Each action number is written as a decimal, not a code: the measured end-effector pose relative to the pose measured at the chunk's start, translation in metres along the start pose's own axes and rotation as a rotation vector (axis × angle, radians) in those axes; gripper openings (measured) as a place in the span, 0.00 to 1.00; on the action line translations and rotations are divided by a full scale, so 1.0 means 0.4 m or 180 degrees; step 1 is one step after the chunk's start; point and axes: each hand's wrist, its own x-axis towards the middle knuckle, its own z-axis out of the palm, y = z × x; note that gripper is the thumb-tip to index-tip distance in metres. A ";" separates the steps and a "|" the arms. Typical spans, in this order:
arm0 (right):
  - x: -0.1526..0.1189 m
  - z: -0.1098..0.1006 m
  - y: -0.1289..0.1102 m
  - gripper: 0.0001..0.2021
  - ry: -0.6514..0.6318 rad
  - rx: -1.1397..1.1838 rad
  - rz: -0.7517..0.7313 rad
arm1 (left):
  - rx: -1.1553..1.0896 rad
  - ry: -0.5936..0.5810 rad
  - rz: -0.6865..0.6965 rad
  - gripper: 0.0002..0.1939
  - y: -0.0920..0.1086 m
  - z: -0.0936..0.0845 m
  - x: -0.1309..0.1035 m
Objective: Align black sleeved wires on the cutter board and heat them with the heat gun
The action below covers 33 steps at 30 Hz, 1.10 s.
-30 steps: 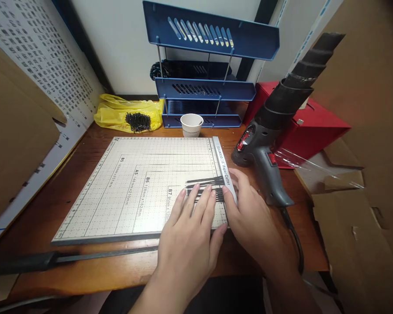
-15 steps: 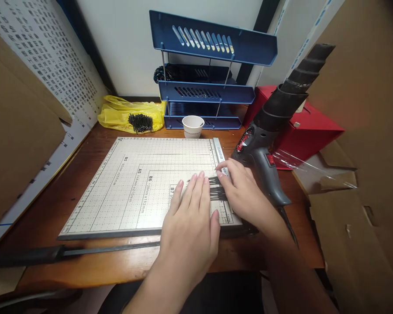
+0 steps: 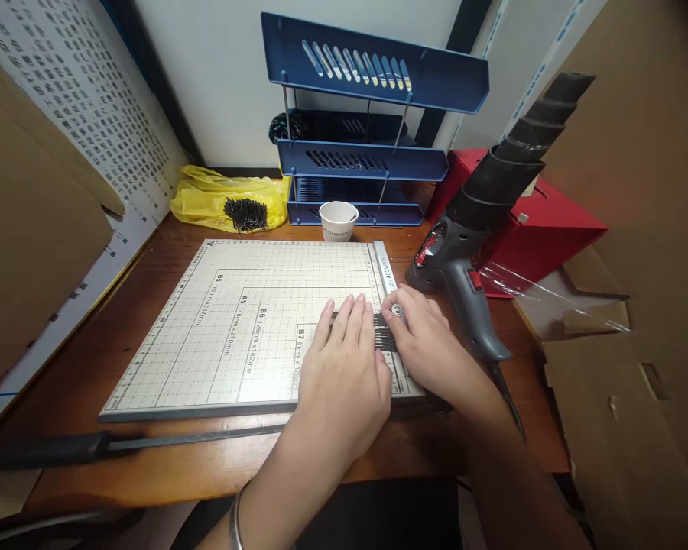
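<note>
A bunch of thin black strands [image 3: 384,336] lies across the right part of a paper cutter's gridded board [image 3: 172,344]. My left hand [image 3: 344,374] is pressed flat over the strands, its fingers stretched out and covering most of them. At their right end, beside the cutter's metal edge strip [image 3: 383,263], my right hand [image 3: 430,336] has its thumb and forefinger bent together on the strands. Its other fingers are partly hidden. The cutter's blade arm with a black handle [image 3: 46,449] extends along the front of the board.
Behind the board stand a paper cup [image 3: 338,221], a blue tiered tray [image 3: 361,160] and a yellow bag [image 3: 200,202] with a bundle of short black pieces [image 3: 245,215] on it. A heat gun [image 3: 464,252] and a red box [image 3: 556,229] are on the right, near cardboard [image 3: 596,412].
My left hand has slid right along the strands, nearer my right hand, so less of them shows between the two. My right hand has shifted slightly, its forefinger drawn in toward the thumb.
</note>
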 end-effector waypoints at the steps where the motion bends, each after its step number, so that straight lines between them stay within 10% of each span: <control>1: 0.001 0.000 -0.002 0.09 -0.0003 -0.0012 0.0001 | -0.0004 -0.0022 -0.0016 0.31 0.001 0.000 0.002; 33: 0.004 0.022 0.011 0.11 0.0408 -0.0017 -0.0272 | -0.0112 0.0041 0.0082 0.30 -0.021 0.008 0.030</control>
